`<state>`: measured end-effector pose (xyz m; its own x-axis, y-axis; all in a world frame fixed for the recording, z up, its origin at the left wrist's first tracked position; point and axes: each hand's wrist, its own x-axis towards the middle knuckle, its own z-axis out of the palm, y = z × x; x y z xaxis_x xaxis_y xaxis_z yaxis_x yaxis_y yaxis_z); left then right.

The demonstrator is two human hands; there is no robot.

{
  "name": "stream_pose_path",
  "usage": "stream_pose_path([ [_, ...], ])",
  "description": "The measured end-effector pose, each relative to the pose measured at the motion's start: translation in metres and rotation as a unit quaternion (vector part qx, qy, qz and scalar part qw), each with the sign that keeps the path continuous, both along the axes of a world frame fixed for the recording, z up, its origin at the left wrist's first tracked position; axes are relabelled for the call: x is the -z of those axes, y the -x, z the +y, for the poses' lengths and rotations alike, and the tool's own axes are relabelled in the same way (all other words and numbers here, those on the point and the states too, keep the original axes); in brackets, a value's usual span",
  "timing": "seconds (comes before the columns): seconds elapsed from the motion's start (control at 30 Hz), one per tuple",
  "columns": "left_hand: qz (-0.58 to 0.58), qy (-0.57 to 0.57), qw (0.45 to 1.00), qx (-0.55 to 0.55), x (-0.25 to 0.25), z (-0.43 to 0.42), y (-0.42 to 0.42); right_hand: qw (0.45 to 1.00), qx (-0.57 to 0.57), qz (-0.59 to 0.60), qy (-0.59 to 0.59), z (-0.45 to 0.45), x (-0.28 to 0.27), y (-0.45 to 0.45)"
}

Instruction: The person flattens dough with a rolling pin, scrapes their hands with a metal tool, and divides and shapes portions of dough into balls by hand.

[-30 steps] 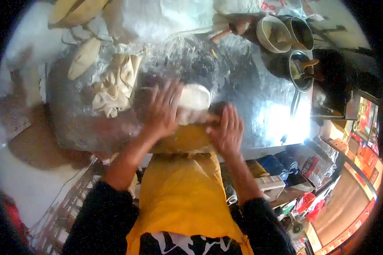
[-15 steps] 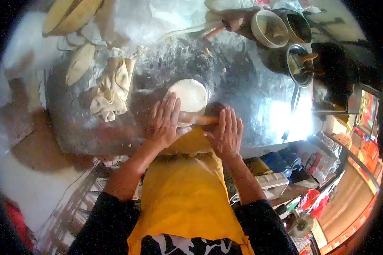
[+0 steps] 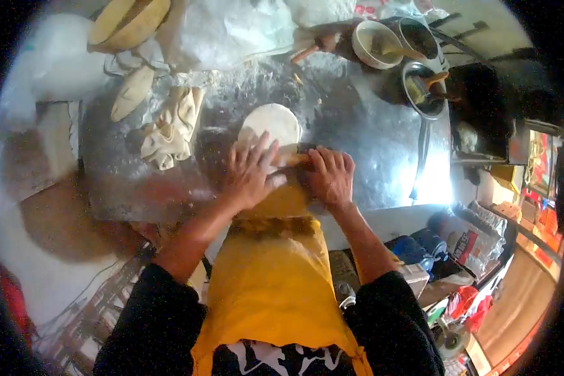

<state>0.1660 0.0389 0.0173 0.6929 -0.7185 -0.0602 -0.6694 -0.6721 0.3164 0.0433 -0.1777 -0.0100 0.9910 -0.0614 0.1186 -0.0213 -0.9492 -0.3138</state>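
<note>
Left hand [image 3: 248, 174]: lying open, fingers splayed, over one end of a wooden rolling pin [image 3: 292, 160], holding nothing we are seeing. Right hand [image 3: 332, 178]: curving its fingers over the other end; whether gripping, we cannot tell. Both are flanking the pin, we are judging, for even pressure. Dough round [image 3: 271, 122]: lying flat on the floury counter [image 3: 370, 150], looking pale and smooth, left fingers overlapping its edge.

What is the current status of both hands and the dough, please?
Left hand and right hand at opposite ends of the rolling pin. Round dough flat on the table, pin at its near edge. Nothing blocking seen; white bowl apart, far right.
</note>
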Motion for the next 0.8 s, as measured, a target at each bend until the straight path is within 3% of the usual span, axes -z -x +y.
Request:
stream_pose_path([
  [0.03,0.04,-0.006,0.999,-0.004,0.0,-0.002,0.005,1.0,0.004,0.001,0.001,-0.005,0.002,0.011],
  [0.13,0.009,0.075,0.996,-0.041,0.026,-0.03,-0.057,0.997,-0.055,0.06,-0.001,-0.018,-0.018,0.025],
  [0.23,0.086,-0.025,0.995,-0.043,0.02,-0.052,-0.093,0.988,-0.14,-0.035,-0.049,-0.022,-0.03,0.064],
  [0.33,0.106,-0.05,0.993,-0.01,-0.023,-0.061,-0.108,0.994,-0.075,0.034,-0.071,-0.022,-0.012,0.087],
  [0.4,0.093,0.135,0.986,-0.003,-0.052,-0.062,-0.103,0.993,-0.052,0.049,-0.094,-0.014,-0.015,0.085],
  [0.47,0.036,0.195,0.98,0.025,-0.079,-0.068,-0.096,0.992,0.008,0.077,-0.095,-0.008,-0.023,0.08],
  [0.57,-0.012,0.171,0.981,0.088,-0.073,-0.069,-0.088,0.993,0.013,0.069,-0.09,-0.004,-0.02,0.077],
  [0.7,-0.008,0.046,0.986,0.16,0.007,-0.023,-0.061,0.995,0.014,0.055,-0.079,0.001,-0.015,0.077],
  [0.73,0.067,-0.044,0.981,0.176,-0.025,-0.015,-0.045,0.995,0.015,0.055,-0.078,0.001,-0.018,0.078],
  [0.8,0.053,-0.053,0.973,0.216,-0.021,0.02,-0.034,0.993,0.033,0.032,-0.11,0.004,-0.024,0.083],
])
